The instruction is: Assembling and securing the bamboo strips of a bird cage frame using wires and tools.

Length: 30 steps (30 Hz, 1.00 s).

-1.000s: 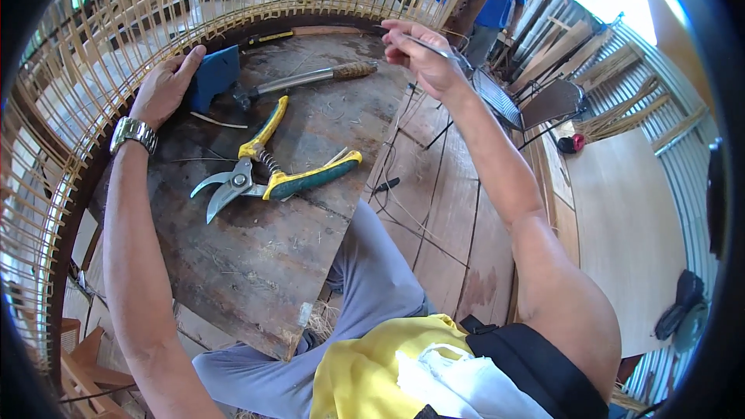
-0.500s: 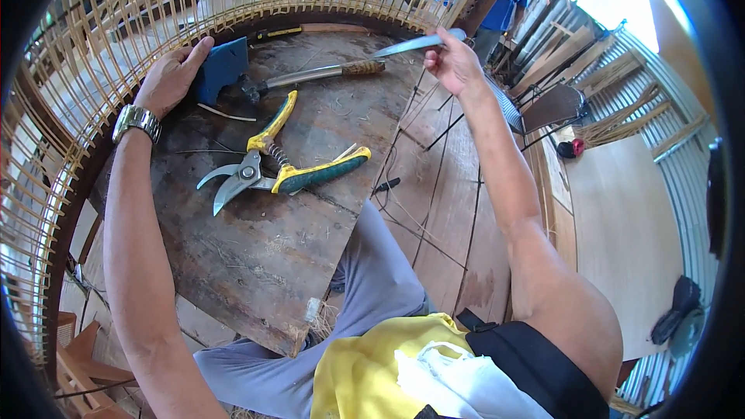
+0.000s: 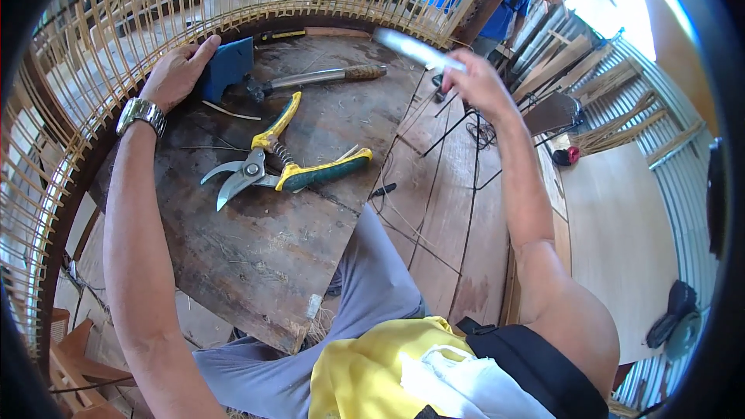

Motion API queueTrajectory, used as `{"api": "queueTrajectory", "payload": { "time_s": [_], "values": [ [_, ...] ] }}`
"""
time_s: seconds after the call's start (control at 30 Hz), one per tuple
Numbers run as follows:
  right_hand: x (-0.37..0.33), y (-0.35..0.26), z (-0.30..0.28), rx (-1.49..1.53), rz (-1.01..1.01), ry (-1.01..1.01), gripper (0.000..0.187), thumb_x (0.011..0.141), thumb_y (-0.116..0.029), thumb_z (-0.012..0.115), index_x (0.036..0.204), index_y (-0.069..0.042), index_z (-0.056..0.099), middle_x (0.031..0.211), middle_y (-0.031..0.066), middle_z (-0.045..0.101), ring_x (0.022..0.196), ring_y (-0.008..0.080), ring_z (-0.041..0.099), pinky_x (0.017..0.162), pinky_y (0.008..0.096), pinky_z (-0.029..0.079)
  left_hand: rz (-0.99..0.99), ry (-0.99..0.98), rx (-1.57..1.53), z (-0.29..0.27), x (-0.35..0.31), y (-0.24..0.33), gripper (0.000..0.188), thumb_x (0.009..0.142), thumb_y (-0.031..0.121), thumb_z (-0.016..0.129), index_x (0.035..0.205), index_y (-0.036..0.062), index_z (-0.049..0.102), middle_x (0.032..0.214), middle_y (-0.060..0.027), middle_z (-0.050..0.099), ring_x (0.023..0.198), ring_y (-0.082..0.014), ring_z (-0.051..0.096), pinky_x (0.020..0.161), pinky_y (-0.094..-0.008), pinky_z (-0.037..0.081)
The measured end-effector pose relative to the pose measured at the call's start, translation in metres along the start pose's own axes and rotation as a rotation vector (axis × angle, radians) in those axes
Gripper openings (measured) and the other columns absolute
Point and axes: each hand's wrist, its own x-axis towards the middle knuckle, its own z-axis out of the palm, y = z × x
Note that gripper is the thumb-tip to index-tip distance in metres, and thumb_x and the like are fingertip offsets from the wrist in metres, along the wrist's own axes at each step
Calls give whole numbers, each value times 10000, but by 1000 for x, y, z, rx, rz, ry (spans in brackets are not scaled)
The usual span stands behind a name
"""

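Observation:
My right hand [image 3: 475, 84] grips a long, pale, tapered tool [image 3: 415, 48], raised over the far right edge of the wooden board; it is smeared by motion. My left hand [image 3: 177, 77], a metal watch on its wrist, lies at the curved cane frame [image 3: 93, 132] beside a flat blue piece [image 3: 231, 64]. Its thumb stretches along the blue piece's upper corner; the other fingers are mostly hidden. Pruning shears [image 3: 272, 163] with yellow and green handles lie with blades apart on the board [image 3: 264, 271]. Behind them lies a metal-shafted tool [image 3: 318, 77] with a wrapped grip and dark head.
The cane frame curves around the board's left and far sides. A yellow-and-black cutter [image 3: 279, 34] lies by the far rim. On the plank floor [image 3: 442, 217] are thin cords and a small black object [image 3: 383, 189]. Cane bundles [image 3: 621, 120] and a pale panel [image 3: 621, 240] stand right.
My right hand has moved slightly right and down, and the pale tool now points up to the left. My left hand stays by the blue piece. The view has shifted slightly.

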Motion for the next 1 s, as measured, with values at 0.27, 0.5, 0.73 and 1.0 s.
{"api": "queueTrajectory", "payload": {
  "time_s": [0.27, 0.5, 0.73, 1.0],
  "values": [
    [82, -25, 12, -530, -308, 514, 366, 1000, -245, 539, 1318, -115, 667, 964, 233, 759, 903, 374, 761, 865, 454, 585, 4, -12, -38, 1, -2, 4, 902, 962, 803, 459, 1195, -17, 753, 1043, -233, 760, 1007, -324, 728, 940, -417, 524],
    [64, -31, 19, -550, -308, 609, 347, 977, -223, 540, 1229, -89, 738, 984, 248, 751, 909, 399, 760, 830, 446, 596, 56, 6, -44, 5, 2, 1, 859, 985, 777, 457, 1091, -14, 775, 883, -194, 751, 836, -284, 721, 834, -421, 539],
    [60, -24, 13, -477, -306, 787, 347, 962, -259, 585, 1209, -71, 740, 996, 237, 762, 900, 384, 764, 827, 435, 589, 90, 7, -54, 6, 4, -2, 872, 979, 785, 467, 1077, -27, 772, 858, -190, 741, 817, -272, 714, 813, -411, 537],
    [44, -24, 6, -411, -403, 803, 328, 975, -259, 567, 1198, -102, 750, 940, 242, 754, 862, 388, 761, 792, 454, 588, 103, 65, -57, 6, 2, -4, 826, 990, 752, 490, 1002, -26, 769, 806, -193, 719, 790, -301, 705, 812, -428, 532]
  ]
}}
